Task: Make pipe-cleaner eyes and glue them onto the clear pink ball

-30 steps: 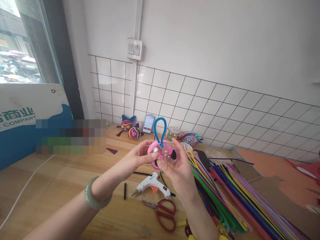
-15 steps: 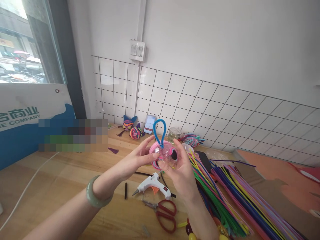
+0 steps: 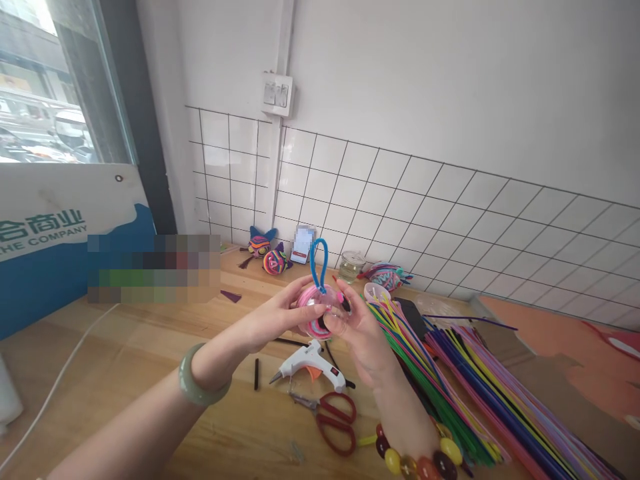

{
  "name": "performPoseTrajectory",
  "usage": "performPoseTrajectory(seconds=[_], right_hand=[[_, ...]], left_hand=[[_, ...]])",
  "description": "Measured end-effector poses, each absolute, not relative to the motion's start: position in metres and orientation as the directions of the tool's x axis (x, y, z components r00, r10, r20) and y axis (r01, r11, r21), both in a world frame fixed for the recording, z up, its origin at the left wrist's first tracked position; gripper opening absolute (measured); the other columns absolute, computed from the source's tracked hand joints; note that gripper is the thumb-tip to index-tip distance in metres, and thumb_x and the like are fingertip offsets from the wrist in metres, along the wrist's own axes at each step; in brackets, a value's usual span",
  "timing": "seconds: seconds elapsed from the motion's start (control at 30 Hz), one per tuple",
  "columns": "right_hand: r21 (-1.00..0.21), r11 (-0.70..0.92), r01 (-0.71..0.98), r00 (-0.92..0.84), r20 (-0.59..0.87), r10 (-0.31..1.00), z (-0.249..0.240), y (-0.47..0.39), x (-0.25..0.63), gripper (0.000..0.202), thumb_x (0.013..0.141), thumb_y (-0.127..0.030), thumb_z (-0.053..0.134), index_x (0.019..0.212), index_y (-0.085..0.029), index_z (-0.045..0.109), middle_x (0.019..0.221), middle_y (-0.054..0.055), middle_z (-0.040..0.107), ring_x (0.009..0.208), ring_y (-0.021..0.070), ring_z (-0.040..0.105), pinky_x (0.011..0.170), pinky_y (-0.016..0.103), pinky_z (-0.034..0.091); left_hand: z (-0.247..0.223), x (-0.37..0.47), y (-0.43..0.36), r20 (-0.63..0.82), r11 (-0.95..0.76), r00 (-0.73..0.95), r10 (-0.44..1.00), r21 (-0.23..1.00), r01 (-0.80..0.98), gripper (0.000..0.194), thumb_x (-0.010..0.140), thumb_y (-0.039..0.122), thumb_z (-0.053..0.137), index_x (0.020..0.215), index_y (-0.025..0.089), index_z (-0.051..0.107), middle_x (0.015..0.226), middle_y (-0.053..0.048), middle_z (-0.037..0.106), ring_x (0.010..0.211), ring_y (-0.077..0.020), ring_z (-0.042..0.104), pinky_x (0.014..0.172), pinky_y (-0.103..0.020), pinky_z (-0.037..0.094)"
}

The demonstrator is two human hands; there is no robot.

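Note:
Between my two hands is a clear plastic ball (image 3: 314, 325) partly wrapped in pink and blue pipe cleaners, with dark oval patches on it. A blue pipe-cleaner loop (image 3: 319, 265) stands up from its top. My left hand (image 3: 285, 308) grips the ball from the left, its thumb across the front. From the right, my right hand (image 3: 356, 327) closes on it with thumb and fingers. Beneath the hands a white glue gun (image 3: 311, 365) lies on the table, its nozzle to the left. Red-handled scissors (image 3: 334, 417) lie just nearer to me.
Bundles of coloured pipe cleaners (image 3: 465, 380) spread over the right side. Along the wall are finished pipe-cleaner figures (image 3: 275, 259), a phone (image 3: 303, 244), a glass jar (image 3: 351, 265) and another figure (image 3: 387, 276). A short black stick (image 3: 257, 374) lies left of the glue gun.
The ball has turned a little in my hands, and its dark patches have shifted. The blue loop looks narrower. My view has moved slightly.

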State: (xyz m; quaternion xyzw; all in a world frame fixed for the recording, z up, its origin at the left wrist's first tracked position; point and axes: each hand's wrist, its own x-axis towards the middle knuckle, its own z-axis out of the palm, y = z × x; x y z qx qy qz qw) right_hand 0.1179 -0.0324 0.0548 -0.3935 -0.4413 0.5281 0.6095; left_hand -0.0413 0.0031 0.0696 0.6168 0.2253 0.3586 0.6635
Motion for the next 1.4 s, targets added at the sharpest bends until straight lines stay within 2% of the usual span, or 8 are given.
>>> performPoseTrajectory(seconds=[0.17, 0.3, 0.47, 0.67, 0.83, 1.0, 1.13, 1.4], right_hand=[[-0.955, -0.002, -0.298, -0.091, 0.026, 0.996, 0.057, -0.034, 0.127, 0.073, 0.057, -0.027, 0.080, 0.123, -0.026, 0.049, 0.120, 0.007, 0.060, 0.108, 0.0221, 0.057, 0.095, 0.045, 0.041], [-0.965, -0.058, -0.256, -0.154, -0.019, 0.988, 0.061, -0.037, 0.130, 0.084, 0.057, -0.026, 0.081, 0.131, -0.028, 0.042, 0.118, 0.007, 0.061, 0.107, 0.0230, 0.058, 0.092, 0.045, 0.044], [-0.967, -0.056, -0.247, -0.183, -0.011, 0.983, 0.058, -0.037, 0.131, 0.091, 0.058, -0.027, 0.081, 0.136, -0.028, 0.034, 0.116, 0.009, 0.062, 0.109, 0.0237, 0.057, 0.088, 0.043, 0.047], [-0.971, -0.034, -0.237, -0.185, 0.011, 0.983, 0.051, -0.034, 0.132, 0.092, 0.058, -0.033, 0.080, 0.136, -0.027, 0.032, 0.125, 0.011, 0.056, 0.107, 0.0230, 0.058, 0.091, 0.043, 0.044], [-0.969, -0.004, -0.247, -0.216, 0.051, 0.975, 0.052, -0.033, 0.132, 0.079, 0.064, -0.041, 0.075, 0.133, -0.027, 0.039, 0.131, 0.009, 0.051, 0.119, 0.0217, 0.050, 0.098, 0.041, 0.040], [-0.967, 0.016, -0.255, -0.226, 0.076, 0.971, 0.053, -0.034, 0.131, 0.071, 0.070, -0.042, 0.071, 0.132, -0.027, 0.039, 0.133, 0.010, 0.050, 0.122, 0.0236, 0.046, 0.100, 0.047, 0.036], [-0.970, 0.028, -0.240, -0.214, 0.081, 0.973, 0.052, -0.033, 0.129, 0.076, 0.071, -0.035, 0.072, 0.135, -0.027, 0.033, 0.133, 0.009, 0.051, 0.123, 0.0207, 0.045, 0.102, 0.044, 0.035], [-0.982, -0.012, -0.189, -0.191, 0.024, 0.981, 0.057, -0.035, 0.123, 0.088, 0.070, -0.026, 0.071, 0.142, -0.028, 0.018, 0.129, 0.006, 0.054, 0.121, 0.0192, 0.047, 0.100, 0.037, 0.038]], left_hand=[[0.065, -0.043, 0.006, 0.020, 0.032, 0.705, 0.709, 0.998, -0.061, 0.054, 0.077, 0.044, 0.059, 0.126, 0.023, 0.045, 0.101, -0.008, 0.063, 0.084, -0.0200, 0.060, 0.064, -0.027, 0.047], [0.060, -0.043, 0.008, -0.018, 0.067, 0.723, 0.691, 0.997, -0.040, 0.053, 0.076, 0.042, 0.062, 0.123, 0.022, 0.048, 0.100, -0.008, 0.063, 0.086, -0.0202, 0.060, 0.066, -0.028, 0.047], [0.060, -0.039, 0.007, -0.026, 0.103, 0.706, 0.708, 0.992, -0.067, 0.044, 0.071, 0.039, 0.066, 0.110, 0.020, 0.057, 0.100, -0.007, 0.064, 0.085, -0.0199, 0.060, 0.066, -0.028, 0.047], [0.056, -0.035, 0.010, 0.019, 0.059, 0.685, 0.729, 0.994, -0.090, 0.035, 0.071, 0.039, 0.066, 0.096, 0.015, 0.061, 0.081, -0.006, 0.064, 0.080, -0.0206, 0.061, 0.070, -0.031, 0.047], [0.054, -0.033, 0.011, 0.006, 0.071, 0.651, 0.759, 0.993, -0.092, 0.036, 0.070, 0.040, 0.067, 0.094, 0.014, 0.060, 0.083, -0.006, 0.063, 0.072, -0.0171, 0.060, 0.064, -0.028, 0.046], [0.056, -0.034, 0.010, -0.027, 0.126, 0.616, 0.787, 0.985, -0.118, 0.039, 0.071, 0.040, 0.066, 0.100, 0.015, 0.058, 0.086, -0.006, 0.062, 0.071, -0.0157, 0.059, 0.062, -0.027, 0.047], [0.054, -0.034, 0.010, -0.046, 0.138, 0.607, 0.794, 0.985, -0.106, 0.039, 0.072, 0.043, 0.065, 0.099, 0.015, 0.058, 0.080, -0.003, 0.061, 0.067, -0.0134, 0.057, 0.059, -0.025, 0.046], [0.055, -0.037, 0.010, 0.004, 0.081, 0.672, 0.740, 0.992, -0.095, 0.040, 0.077, 0.046, 0.059, 0.106, 0.018, 0.058, 0.093, -0.007, 0.062, 0.078, -0.0165, 0.059, 0.069, -0.029, 0.048]])
